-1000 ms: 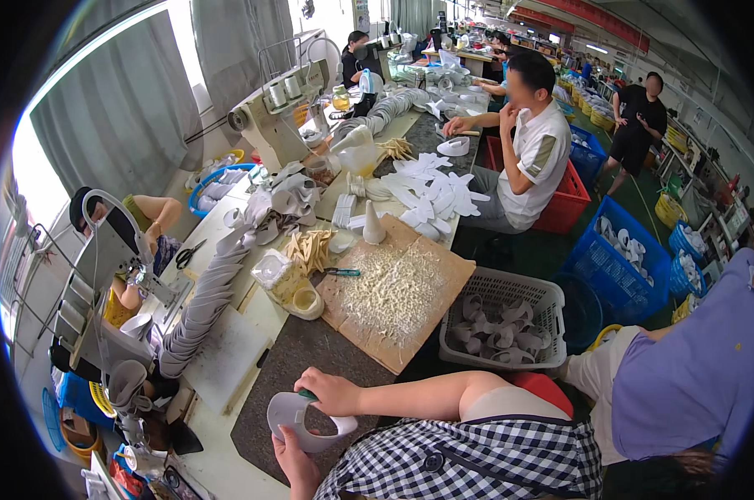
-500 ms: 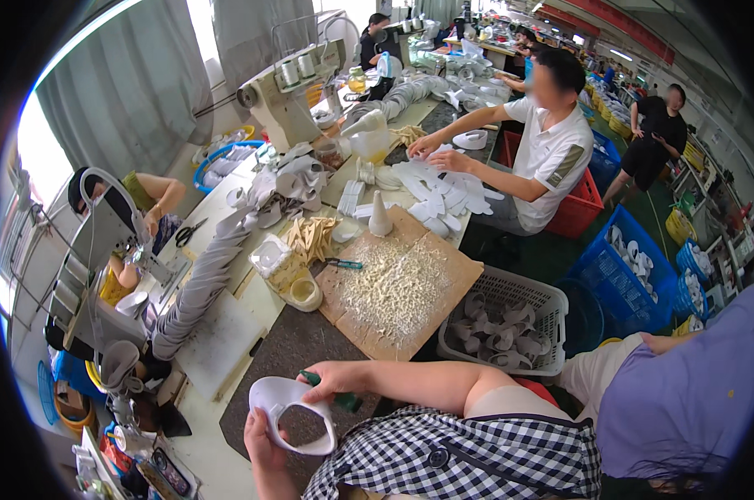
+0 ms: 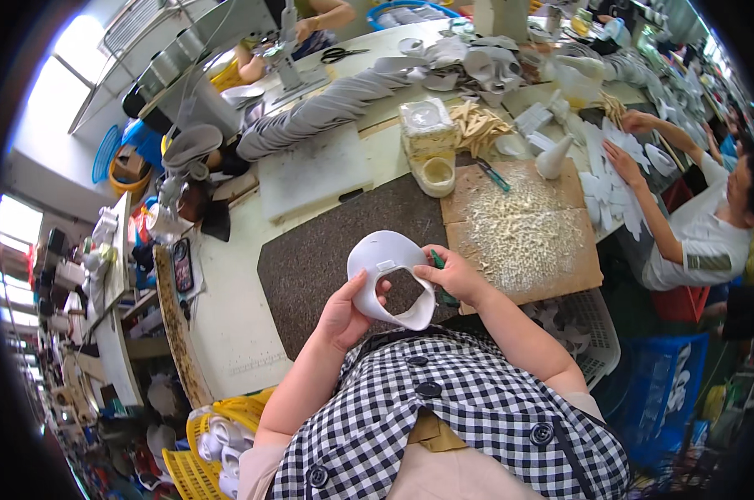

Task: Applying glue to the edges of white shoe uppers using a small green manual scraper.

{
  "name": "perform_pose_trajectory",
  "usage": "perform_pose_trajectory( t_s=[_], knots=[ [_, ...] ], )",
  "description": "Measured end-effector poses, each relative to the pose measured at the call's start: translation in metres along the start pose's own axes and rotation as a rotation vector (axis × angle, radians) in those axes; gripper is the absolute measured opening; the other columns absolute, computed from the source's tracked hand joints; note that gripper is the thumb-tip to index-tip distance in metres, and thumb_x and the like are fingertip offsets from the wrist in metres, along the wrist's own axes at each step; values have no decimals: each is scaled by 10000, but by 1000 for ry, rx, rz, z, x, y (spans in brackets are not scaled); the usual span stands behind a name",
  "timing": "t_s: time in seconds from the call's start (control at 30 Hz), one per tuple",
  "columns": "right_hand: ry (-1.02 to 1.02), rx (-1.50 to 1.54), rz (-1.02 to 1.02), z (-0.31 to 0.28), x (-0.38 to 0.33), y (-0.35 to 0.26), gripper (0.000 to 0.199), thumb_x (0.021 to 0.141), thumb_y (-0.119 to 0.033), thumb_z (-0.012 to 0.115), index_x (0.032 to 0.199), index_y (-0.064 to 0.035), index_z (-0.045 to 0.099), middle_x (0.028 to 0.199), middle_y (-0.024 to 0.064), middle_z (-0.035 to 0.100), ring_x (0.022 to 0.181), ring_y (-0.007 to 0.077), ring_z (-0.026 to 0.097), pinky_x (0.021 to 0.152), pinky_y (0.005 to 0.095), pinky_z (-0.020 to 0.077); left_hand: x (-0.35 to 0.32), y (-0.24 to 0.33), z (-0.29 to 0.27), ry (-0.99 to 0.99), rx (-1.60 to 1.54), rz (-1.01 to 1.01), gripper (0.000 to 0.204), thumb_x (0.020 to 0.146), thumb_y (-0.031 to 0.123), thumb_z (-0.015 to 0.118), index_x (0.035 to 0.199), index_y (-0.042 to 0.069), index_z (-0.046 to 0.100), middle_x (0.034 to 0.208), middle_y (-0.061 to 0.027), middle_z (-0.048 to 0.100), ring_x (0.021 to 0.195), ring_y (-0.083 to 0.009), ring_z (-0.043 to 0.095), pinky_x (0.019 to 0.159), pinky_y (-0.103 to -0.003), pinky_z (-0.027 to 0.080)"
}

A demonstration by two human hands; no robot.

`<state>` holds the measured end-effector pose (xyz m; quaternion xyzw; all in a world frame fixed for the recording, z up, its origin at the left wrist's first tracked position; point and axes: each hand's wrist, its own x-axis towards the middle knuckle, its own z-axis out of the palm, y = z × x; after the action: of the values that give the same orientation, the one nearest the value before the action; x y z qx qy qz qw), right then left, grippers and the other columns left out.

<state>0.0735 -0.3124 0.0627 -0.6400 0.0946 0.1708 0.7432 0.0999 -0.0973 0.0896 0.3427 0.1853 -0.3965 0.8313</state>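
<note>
A white, curved shoe upper with a large round opening is held up in front of my chest. My left hand grips its left edge, with fingertips showing through the opening. At its right edge, my right hand pinches the rim. That same hand also has a green-handled tool tucked in its palm; the tool's working end is hidden. Under both hands lies a dark speckled board on the table.
Right of the board, a brown cardboard sheet carries pale crumbs and a white cone. An open jar stands behind, near a teal-handled cutter. A co-worker handles white pieces at right. A yellow basket is lower left.
My view has swung left and down, so the board and my hands sit nearer the middle. Both hands keep hold of the shoe upper, and the green-handled tool stays in my right hand.
</note>
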Motion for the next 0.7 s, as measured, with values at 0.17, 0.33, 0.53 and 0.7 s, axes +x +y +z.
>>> perform_pose_trajectory(
  t_s=[0.17, 0.33, 0.53, 0.7],
  knots=[
    [-48, -45, 55, -4, 4, 3, 400, 789, -269, 664, 1078, -36, 516, 903, 41, 586, 823, 115, 541, 714, 249, 440, 7, -12, -4, 130, 182, 155, 277, 900, 180, 469, 1121, 13, 474, 890, -92, 599, 651, -140, 537, 611, -264, 473],
    [-38, -442, -65, 2, 15, 7, 576, 695, -318, 709, 1133, -17, 489, 993, 149, 596, 896, 242, 582, 769, 331, 459, 9, -26, -1, 279, 192, 310, 259, 893, 162, 500, 1105, 14, 477, 861, -72, 586, 629, -123, 536, 581, -259, 473],
    [121, -675, -434, 8, 32, 17, 571, 726, -289, 706, 1192, -66, 463, 930, 96, 569, 879, 219, 565, 726, 295, 457, 16, -14, -6, 396, 292, 408, 232, 888, 191, 519, 1045, 20, 514, 812, -44, 578, 629, -112, 550, 569, -254, 469],
    [96, -570, -626, 9, 52, -15, 362, 687, -200, 722, 984, -49, 581, 979, 112, 549, 897, 255, 543, 778, 338, 441, 22, -5, -9, 380, 512, 355, 241, 886, 201, 517, 1039, 17, 545, 820, -41, 595, 654, -101, 558, 593, -245, 454]
  ],
)
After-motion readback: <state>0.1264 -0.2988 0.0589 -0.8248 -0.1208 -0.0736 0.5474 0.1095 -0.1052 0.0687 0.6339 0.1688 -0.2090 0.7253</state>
